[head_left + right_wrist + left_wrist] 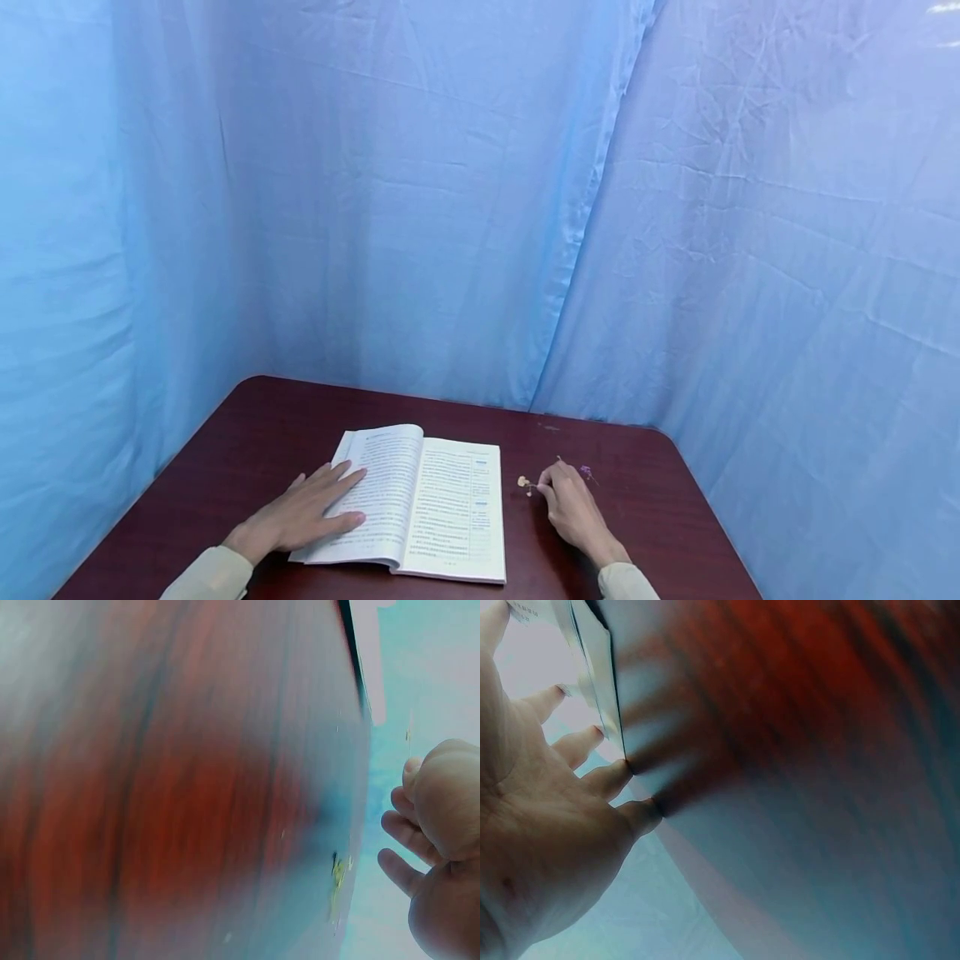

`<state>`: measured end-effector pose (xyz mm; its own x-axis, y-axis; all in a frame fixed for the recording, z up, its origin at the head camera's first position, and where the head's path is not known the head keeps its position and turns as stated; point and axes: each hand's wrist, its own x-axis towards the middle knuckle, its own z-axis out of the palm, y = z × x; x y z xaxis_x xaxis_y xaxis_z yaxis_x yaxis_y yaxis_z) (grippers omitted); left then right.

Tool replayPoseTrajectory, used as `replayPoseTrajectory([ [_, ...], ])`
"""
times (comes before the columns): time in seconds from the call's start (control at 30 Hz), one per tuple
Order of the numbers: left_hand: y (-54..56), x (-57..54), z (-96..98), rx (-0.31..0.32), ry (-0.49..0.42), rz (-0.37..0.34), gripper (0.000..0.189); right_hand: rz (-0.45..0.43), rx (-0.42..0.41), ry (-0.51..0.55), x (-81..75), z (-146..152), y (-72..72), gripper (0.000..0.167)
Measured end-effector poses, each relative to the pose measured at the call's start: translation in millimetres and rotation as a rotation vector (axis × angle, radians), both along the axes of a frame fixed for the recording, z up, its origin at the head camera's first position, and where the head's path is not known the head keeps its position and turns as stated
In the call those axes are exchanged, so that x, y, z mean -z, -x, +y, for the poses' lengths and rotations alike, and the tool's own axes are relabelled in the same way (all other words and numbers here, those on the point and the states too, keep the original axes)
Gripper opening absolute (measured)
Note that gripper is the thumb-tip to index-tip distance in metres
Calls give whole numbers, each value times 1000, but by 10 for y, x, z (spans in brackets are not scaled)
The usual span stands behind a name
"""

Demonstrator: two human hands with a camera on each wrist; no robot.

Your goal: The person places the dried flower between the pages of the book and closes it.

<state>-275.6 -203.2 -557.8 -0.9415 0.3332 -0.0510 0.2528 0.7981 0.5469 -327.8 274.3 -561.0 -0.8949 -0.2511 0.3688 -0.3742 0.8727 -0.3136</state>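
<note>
Hands: left (303, 510) lies spread on book (452, 508), right (572, 508) pinches flower (522, 481)

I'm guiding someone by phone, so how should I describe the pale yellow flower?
Find the dark red table, then the open book on it. Just right of the book in the head view, the right hand pinches a small flower. Its pale yellow bloom sets it apart from the purple flower right of the hand.
</note>
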Motion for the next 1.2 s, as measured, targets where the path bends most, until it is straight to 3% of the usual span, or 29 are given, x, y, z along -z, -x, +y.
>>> replayPoseTrajectory([
  [0.33, 3, -8, 7, 8, 1, -2, 90, 35, -47, -5, -22, -261, 17, 24],
  [0.9, 17, -29, 21, 21, 17, 3, 86, -17, -139, -26, -59, -696, 22, 20],
  [1.2, 2, -25, -1, 16, 16, 1, 87, 3, -217, -123, -78, -972, 25, 16],
])
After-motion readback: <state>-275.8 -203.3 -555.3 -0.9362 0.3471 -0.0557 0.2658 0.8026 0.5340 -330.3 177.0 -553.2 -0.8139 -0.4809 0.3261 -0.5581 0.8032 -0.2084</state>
